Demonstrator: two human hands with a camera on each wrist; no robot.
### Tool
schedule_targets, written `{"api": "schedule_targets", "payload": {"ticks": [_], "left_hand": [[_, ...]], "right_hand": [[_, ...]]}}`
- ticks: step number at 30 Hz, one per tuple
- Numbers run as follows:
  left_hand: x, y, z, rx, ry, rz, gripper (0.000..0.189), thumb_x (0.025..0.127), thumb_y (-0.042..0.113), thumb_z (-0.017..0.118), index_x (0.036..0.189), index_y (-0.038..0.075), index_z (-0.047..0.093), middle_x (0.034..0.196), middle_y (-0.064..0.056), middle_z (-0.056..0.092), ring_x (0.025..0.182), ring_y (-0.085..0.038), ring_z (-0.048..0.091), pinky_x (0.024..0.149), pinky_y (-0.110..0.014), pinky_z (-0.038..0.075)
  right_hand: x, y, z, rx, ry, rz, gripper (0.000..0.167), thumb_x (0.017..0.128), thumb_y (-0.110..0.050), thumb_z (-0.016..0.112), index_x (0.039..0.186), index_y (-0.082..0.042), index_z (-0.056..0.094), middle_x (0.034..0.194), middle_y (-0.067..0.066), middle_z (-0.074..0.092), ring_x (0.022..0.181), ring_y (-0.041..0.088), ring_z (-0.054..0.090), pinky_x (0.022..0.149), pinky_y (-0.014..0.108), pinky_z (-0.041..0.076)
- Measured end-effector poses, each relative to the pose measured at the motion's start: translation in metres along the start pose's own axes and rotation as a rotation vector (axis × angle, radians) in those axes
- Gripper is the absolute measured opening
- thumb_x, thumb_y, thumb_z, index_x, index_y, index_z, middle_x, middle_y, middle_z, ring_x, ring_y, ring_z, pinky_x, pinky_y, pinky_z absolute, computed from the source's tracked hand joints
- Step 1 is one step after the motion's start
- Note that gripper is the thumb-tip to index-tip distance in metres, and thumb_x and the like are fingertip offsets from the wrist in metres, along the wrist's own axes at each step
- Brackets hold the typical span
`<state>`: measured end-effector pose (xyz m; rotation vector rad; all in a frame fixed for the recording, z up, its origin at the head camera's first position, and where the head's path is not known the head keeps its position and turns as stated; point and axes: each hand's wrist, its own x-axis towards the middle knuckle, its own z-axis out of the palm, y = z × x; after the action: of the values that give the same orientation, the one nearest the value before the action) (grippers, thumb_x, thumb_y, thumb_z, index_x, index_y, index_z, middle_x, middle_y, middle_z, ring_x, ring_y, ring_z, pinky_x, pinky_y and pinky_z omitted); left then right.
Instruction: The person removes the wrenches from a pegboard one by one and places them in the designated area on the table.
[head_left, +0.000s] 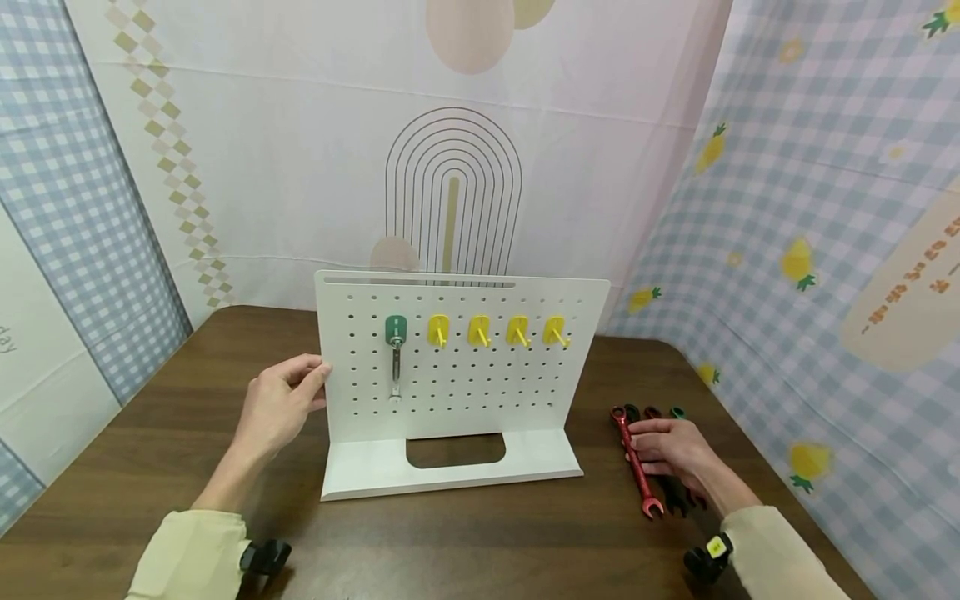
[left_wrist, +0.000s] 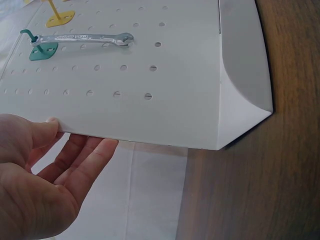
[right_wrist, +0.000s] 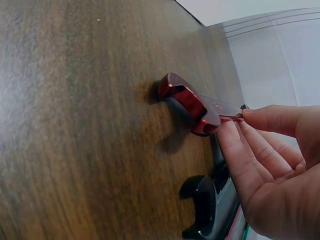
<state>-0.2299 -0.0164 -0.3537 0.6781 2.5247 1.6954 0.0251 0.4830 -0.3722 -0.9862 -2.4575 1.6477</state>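
Note:
A white pegboard (head_left: 450,392) stands upright on the table. My left hand (head_left: 279,404) grips its left edge, thumb in front and fingers behind in the left wrist view. From the green hook (head_left: 396,325) on the board hangs a silver combination wrench (head_left: 396,371). Several yellow hooks (head_left: 479,332) to its right hold nothing. Off the board's right side, my right hand (head_left: 675,450) pinches a red combination wrench (head_left: 636,467) between thumb and fingers. More wrenches lie beneath that hand and are partly hidden by it, among them a black wrench (right_wrist: 200,205) and one with a green end (head_left: 678,412).
The brown wooden table (head_left: 450,542) extends around the board's base, which has a wide slot. A pale patterned cloth (head_left: 300,167) hangs behind the table, and a blue checked cloth (head_left: 787,333) borders its right side.

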Motion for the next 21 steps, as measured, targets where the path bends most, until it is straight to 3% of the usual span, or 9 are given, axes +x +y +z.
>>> {"api": "schedule_targets", "payload": {"ticks": [21], "left_hand": [[-0.0002, -0.0006, -0.0001, 0.01, -0.004, 0.002, 0.032, 0.111, 0.024, 0.057, 0.125, -0.002, 0.07, 0.112, -0.022, 0.072, 0.097, -0.03, 0.072, 0.079, -0.026, 0.068]], "right_hand": [[-0.0003, -0.0086, 0.0008, -0.045, 0.056, 0.048, 0.038, 0.1, -0.004, 0.068, 0.134, 0.012, 0.061, 0.094, 0.006, 0.077, 0.078, 0.015, 0.074, 0.066, 0.033, 0.069]]}}
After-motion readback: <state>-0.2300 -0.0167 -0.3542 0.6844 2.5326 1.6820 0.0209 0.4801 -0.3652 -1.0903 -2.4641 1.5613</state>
